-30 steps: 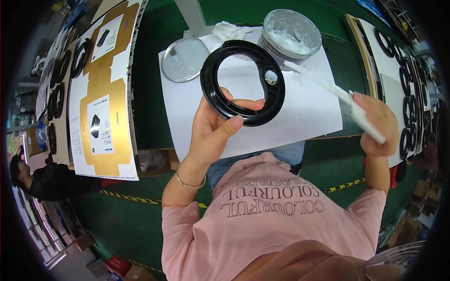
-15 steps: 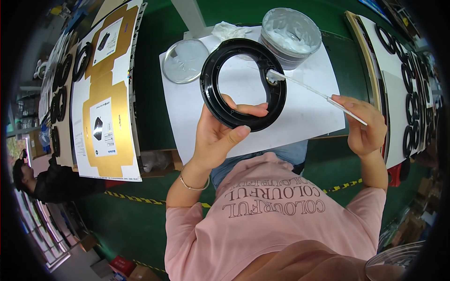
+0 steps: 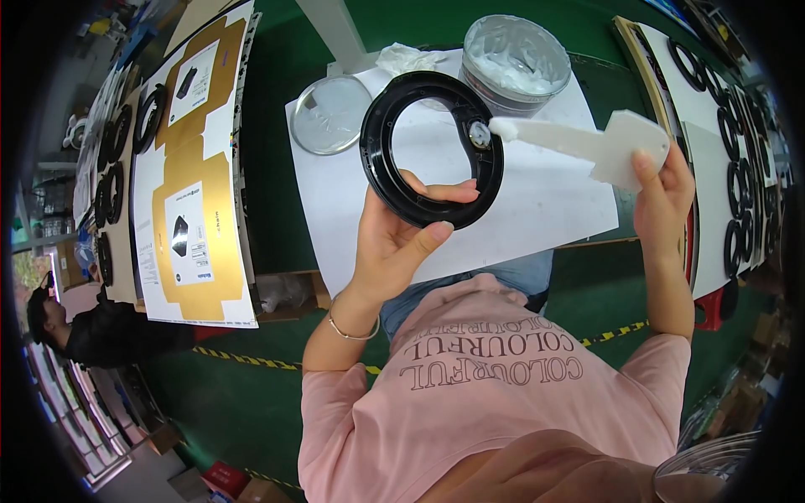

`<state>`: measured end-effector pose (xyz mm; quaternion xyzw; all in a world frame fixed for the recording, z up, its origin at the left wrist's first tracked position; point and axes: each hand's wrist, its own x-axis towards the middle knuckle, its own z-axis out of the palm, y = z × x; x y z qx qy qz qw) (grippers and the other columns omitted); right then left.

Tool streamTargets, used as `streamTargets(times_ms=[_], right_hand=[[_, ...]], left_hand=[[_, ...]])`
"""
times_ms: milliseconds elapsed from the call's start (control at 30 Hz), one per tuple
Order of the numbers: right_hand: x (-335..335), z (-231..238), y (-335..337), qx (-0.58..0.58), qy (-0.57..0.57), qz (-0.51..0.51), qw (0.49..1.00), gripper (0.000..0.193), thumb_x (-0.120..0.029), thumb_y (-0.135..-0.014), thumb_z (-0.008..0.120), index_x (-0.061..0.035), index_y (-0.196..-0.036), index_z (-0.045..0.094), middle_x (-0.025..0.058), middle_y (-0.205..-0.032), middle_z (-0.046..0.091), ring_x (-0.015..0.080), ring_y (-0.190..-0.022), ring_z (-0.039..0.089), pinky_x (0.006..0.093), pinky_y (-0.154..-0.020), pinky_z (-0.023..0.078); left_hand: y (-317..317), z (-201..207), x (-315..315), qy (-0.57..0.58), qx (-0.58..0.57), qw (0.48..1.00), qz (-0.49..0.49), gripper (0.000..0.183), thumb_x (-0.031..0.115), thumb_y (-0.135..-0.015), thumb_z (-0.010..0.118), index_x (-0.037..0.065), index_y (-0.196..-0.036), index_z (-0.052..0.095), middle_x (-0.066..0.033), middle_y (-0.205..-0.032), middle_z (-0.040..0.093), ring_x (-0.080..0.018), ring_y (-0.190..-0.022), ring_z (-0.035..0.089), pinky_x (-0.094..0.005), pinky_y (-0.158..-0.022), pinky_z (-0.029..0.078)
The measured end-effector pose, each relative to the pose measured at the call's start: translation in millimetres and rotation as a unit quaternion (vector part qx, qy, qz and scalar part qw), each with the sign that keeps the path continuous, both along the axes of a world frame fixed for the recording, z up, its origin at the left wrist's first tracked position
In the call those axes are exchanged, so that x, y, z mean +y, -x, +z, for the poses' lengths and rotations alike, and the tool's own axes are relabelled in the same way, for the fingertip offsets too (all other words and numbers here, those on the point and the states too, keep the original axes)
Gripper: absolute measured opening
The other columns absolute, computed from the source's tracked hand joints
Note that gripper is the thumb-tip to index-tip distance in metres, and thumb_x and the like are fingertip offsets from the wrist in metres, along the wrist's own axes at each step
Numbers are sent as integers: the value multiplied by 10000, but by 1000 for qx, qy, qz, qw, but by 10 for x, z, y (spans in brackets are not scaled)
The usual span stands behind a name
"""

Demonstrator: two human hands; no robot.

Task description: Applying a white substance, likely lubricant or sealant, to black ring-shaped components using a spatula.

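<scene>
My left hand grips the lower rim of a black plastic ring, thumb in front and fingers through its opening. A round recess on the ring's right side holds a dab of whitish grease. In my right hand is a flat white plastic spatula, pinched by its broad end with its face turned up. White paste coats the spatula's narrow tip, which is close beside the recess. An open tub of white grease stands just behind the ring, and its round clear lid lies to the left.
White paper covers the table under the work. A crumpled tissue lies at the back. Boards with gold printed sheets and black rings stand at left; more rings lie on boards at right. Another person is at far left.
My right hand has turned the spatula from edge-on to flat and drawn its tip slightly right, out of the recess. The left hand still holds the ring, nearly in place.
</scene>
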<state>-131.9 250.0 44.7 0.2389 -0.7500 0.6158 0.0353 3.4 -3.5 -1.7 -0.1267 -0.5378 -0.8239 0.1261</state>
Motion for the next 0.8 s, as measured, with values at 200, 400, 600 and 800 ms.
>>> streamTargets(times_ms=[200, 400, 600, 800], right_hand=[[-77, -170, 296, 219, -60, -62, 972, 212, -70, -871, 522, 30, -1057, 536, 86, -953, 602, 115, -845, 558, 231, -760, 444], [-115, -254, 281, 580, -324, 78, 743, 220, 10, -696, 576, -21, -908, 623, 166, -954, 615, 309, -866, 614, 324, -694, 522], [313, -86, 35, 544, -353, 56, 759, 211, 18, -737, 557, -10, -942, 600, 169, -959, 615, 296, -870, 616, 332, -735, 514], [278, -49, -181, 282, -78, -104, 950, 175, -30, -850, 512, 58, -1000, 534, 141, -971, 589, 207, -882, 576, 302, -782, 460]], left_hand=[[-27, -25, -1, -46, -26, 999, -3, 323, -52, -811, 496, 64, -1048, 310, -301, -1084, 517, -340, -1130, 461, -396, -939, 392], [-66, -38, -48, -167, -86, 982, 28, 276, -92, -773, 489, 73, -947, 353, -309, -1036, 543, -360, -1087, 497, -433, -927, 400], [-38, -51, -113, -193, -115, 973, 52, 279, -115, -756, 465, 76, -927, 356, -307, -1022, 551, -361, -1067, 512, -431, -916, 407], [-5, -89, 12, -127, -117, 983, 64, 259, -91, -793, 477, 77, -937, 342, -293, -1035, 555, -297, -1057, 528, -337, -875, 423]])
